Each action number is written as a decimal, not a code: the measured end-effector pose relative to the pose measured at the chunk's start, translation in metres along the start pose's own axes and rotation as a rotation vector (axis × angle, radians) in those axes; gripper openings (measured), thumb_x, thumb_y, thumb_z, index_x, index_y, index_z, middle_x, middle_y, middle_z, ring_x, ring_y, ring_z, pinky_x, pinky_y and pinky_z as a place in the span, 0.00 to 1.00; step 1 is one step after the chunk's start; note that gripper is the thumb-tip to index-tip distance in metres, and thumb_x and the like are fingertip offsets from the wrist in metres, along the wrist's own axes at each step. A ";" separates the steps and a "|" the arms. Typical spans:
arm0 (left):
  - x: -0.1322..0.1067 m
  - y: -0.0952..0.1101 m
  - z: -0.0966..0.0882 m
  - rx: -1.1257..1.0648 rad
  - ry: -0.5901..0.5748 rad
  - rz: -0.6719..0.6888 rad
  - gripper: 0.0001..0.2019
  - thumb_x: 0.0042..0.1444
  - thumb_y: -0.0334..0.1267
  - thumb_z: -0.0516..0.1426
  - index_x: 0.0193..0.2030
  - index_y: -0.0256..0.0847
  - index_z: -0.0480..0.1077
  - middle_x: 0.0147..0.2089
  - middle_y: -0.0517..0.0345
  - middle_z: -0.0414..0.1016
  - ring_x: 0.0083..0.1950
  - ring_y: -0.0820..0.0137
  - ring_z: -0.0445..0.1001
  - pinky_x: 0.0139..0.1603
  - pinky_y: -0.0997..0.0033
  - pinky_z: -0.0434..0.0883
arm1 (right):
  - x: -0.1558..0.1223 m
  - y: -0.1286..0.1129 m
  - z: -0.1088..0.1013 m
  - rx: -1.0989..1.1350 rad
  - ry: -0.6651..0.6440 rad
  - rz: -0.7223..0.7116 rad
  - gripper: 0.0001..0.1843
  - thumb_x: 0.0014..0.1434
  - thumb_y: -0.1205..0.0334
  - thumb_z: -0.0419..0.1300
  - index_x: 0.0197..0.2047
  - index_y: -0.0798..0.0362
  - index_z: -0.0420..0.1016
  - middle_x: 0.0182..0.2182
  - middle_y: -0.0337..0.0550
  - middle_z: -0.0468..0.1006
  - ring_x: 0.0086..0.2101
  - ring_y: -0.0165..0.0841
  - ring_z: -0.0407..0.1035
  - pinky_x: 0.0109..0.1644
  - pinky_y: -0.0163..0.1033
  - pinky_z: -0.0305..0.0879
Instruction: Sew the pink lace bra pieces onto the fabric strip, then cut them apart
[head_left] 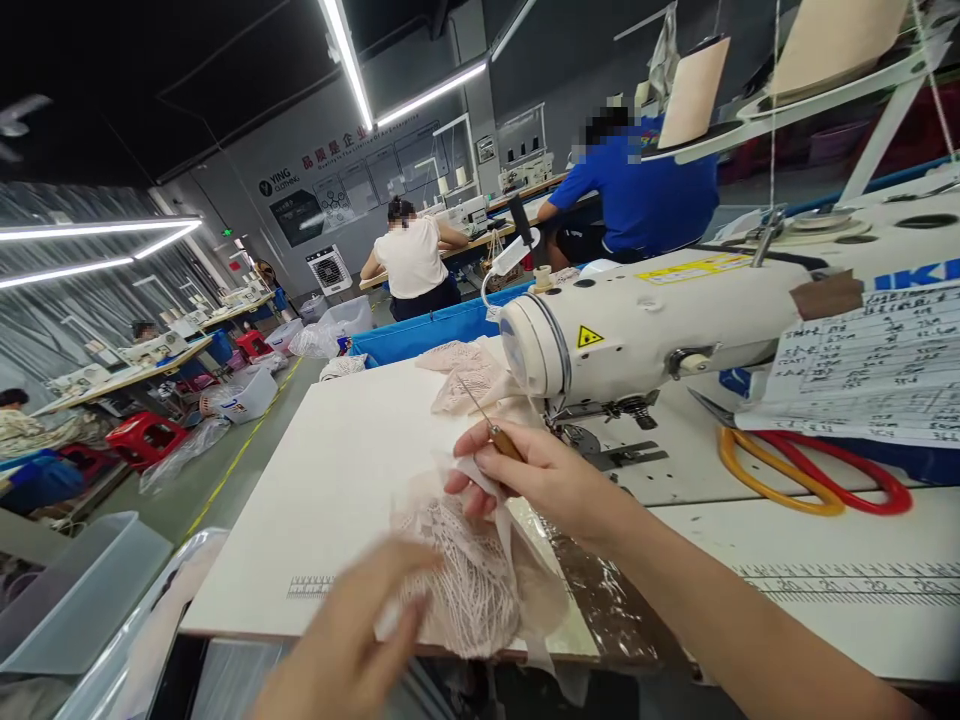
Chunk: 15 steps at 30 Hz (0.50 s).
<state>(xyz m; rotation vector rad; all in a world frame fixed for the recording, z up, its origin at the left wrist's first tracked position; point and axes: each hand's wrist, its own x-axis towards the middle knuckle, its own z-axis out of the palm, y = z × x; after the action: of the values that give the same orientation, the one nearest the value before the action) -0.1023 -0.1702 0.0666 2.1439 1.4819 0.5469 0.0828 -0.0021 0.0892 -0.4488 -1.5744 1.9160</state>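
My right hand [517,465] is closed around the wooden handle of an awl [508,443], its thin metal point slanting up to the left. Pale fabric [501,500] also runs through the fingers of this hand. Below it, a bunched piece of pinkish-white lace [469,570] hangs toward the table's front edge. Blurred by motion, my left hand [367,610] is just left of that lace, thumb and fingers apart, with nothing visible between them. More lace [469,375] lies beside the head of the white sewing machine [645,315].
Scissors with orange and red handles [814,470] lie right of the machine, near a handwritten sheet [862,370]. The white tabletop [322,470] carries printed rulers. A clear plastic bin [82,590] stands at lower left. Other people [416,255] sit at machines beyond a blue cloth trough [427,335].
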 end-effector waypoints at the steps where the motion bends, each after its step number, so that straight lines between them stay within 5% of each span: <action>1: 0.016 0.002 -0.016 -0.005 0.145 -0.027 0.18 0.71 0.43 0.42 0.61 0.46 0.63 0.63 0.47 0.64 0.65 0.60 0.61 0.65 0.54 0.60 | -0.006 -0.005 0.004 -0.009 -0.073 0.018 0.14 0.57 0.53 0.62 0.38 0.53 0.65 0.29 0.44 0.80 0.25 0.31 0.75 0.31 0.37 0.70; 2: 0.032 0.004 -0.027 -0.059 0.333 -0.042 0.18 0.70 0.44 0.43 0.60 0.43 0.64 0.58 0.47 0.69 0.65 0.59 0.61 0.66 0.54 0.58 | -0.012 -0.010 0.008 -0.020 -0.144 0.036 0.14 0.57 0.51 0.61 0.38 0.53 0.65 0.29 0.43 0.80 0.23 0.31 0.74 0.30 0.37 0.70; 3: 0.047 0.008 -0.035 -0.131 0.398 -0.033 0.18 0.69 0.47 0.45 0.57 0.42 0.66 0.54 0.47 0.72 0.62 0.58 0.63 0.64 0.56 0.60 | -0.019 -0.015 0.010 -0.032 -0.206 0.054 0.14 0.58 0.51 0.61 0.37 0.53 0.66 0.28 0.43 0.80 0.22 0.31 0.73 0.29 0.36 0.69; 6: 0.081 0.019 -0.036 -0.411 0.153 -0.027 0.25 0.66 0.57 0.45 0.37 0.38 0.72 0.32 0.54 0.74 0.40 0.64 0.72 0.43 0.66 0.70 | -0.037 -0.025 0.012 -0.057 -0.311 0.095 0.12 0.60 0.53 0.59 0.36 0.53 0.65 0.27 0.41 0.79 0.19 0.29 0.71 0.29 0.36 0.65; 9: 0.093 0.024 -0.020 -0.648 -0.094 -0.098 0.29 0.59 0.64 0.48 0.26 0.38 0.66 0.17 0.65 0.58 0.19 0.76 0.55 0.21 0.75 0.55 | -0.049 -0.024 0.004 -0.056 -0.287 0.095 0.12 0.60 0.53 0.58 0.35 0.53 0.64 0.25 0.39 0.77 0.17 0.26 0.68 0.29 0.36 0.65; 12: 0.091 0.027 -0.012 -0.778 -0.197 -0.167 0.26 0.52 0.63 0.58 0.26 0.39 0.63 0.18 0.69 0.53 0.18 0.80 0.48 0.20 0.77 0.49 | -0.053 -0.018 -0.006 -0.072 -0.224 0.080 0.11 0.59 0.53 0.57 0.35 0.53 0.64 0.22 0.36 0.74 0.17 0.25 0.64 0.26 0.33 0.62; 15: 0.086 0.033 -0.014 -0.676 -0.079 -0.055 0.22 0.55 0.56 0.60 0.26 0.39 0.63 0.28 0.60 0.64 0.30 0.74 0.63 0.32 0.75 0.62 | -0.054 -0.014 -0.011 -0.134 -0.147 0.047 0.10 0.59 0.54 0.56 0.35 0.52 0.65 0.23 0.37 0.73 0.21 0.30 0.68 0.28 0.35 0.64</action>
<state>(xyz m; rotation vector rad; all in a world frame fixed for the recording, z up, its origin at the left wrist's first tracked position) -0.0569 -0.0967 0.1023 1.5691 1.0970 0.7966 0.1337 -0.0270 0.0935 -0.4122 -1.8098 1.9231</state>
